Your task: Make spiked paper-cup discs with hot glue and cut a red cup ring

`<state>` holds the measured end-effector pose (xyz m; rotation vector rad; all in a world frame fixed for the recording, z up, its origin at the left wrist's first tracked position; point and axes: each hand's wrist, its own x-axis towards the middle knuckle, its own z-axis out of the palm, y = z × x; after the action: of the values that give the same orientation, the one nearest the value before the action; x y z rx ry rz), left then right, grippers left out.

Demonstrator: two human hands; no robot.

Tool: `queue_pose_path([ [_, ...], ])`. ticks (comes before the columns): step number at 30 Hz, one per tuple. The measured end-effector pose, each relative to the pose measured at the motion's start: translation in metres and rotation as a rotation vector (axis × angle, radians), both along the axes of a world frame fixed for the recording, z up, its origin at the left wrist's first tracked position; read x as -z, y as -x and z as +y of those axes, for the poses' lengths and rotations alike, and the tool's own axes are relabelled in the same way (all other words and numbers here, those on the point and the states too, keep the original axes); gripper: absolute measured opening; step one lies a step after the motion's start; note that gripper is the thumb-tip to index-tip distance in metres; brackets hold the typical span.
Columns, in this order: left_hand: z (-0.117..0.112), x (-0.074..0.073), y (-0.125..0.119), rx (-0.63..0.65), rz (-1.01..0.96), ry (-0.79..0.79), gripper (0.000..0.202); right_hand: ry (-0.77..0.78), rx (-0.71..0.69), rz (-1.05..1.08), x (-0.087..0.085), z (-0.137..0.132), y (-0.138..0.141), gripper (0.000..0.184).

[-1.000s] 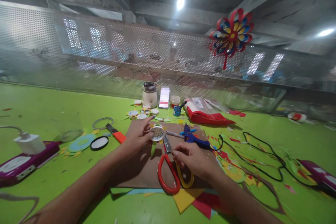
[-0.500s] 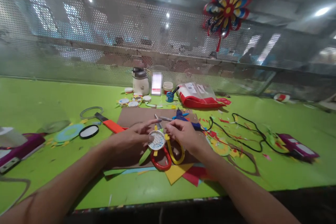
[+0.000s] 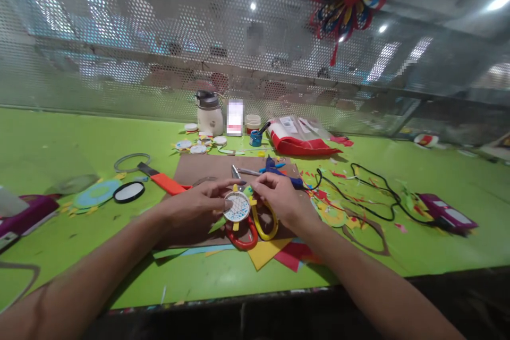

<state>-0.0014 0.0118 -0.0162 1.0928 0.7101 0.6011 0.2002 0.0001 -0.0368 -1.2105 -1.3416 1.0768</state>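
Observation:
My left hand (image 3: 195, 201) grips a small round white disc (image 3: 237, 208) with a grid pattern inside and yellow tabs at its rim. Thumb and fingers of my right hand (image 3: 283, 197) are pinched together at the disc's upper right edge, on a small green piece (image 3: 248, 190); the fingertips partly hide it. Under both hands lie scissors with one red and one yellow handle (image 3: 273, 227), on a brown board (image 3: 195, 169). A blue glue gun (image 3: 274, 167) rests just beyond my right hand. An orange-handled cutter (image 3: 169, 184) lies beyond my left wrist.
Coloured sheets (image 3: 269, 252) stick out under the board's near edge. Paper scraps and a black cord (image 3: 370, 214) spread to the right. Behind stand a white bottle (image 3: 210, 119), a blue jar (image 3: 255, 138) and a red-and-clear bag (image 3: 298, 141). A black-rimmed disc (image 3: 129, 192) lies left.
The view has tilted down slightly, so the table things sit higher. A small green piece now shows at my right fingertips, against the disc's edge. My left hand keeps its hold.

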Motion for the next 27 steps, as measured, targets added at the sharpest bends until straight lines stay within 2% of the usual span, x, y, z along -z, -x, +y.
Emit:
queue_pose_path([
  [3,-0.004,-0.002,-0.003,0.020,0.006,0.083,0.053,0.021,0.003,0.019,0.001,0.001,0.000,0.021],
  [9,0.002,0.001,-0.004,0.127,0.026,-0.001,0.035,0.049,-0.003,0.044,-0.001,-0.001,0.001,0.020],
  [15,0.007,-0.002,-0.002,0.132,0.141,-0.205,0.024,0.037,0.002,0.073,-0.004,-0.002,0.001,0.016],
  [17,0.007,-0.001,-0.003,0.130,0.167,-0.229,0.023,0.038,-0.001,0.101,-0.002,-0.001,0.002,0.015],
  [24,0.000,0.003,-0.005,0.021,0.106,-0.131,0.031,0.058,0.011,0.173,-0.002,-0.001,0.002,0.018],
  [27,-0.002,0.001,-0.003,0.039,0.052,-0.055,0.033,0.060,0.020,0.185,-0.005,-0.003,0.002,0.018],
])
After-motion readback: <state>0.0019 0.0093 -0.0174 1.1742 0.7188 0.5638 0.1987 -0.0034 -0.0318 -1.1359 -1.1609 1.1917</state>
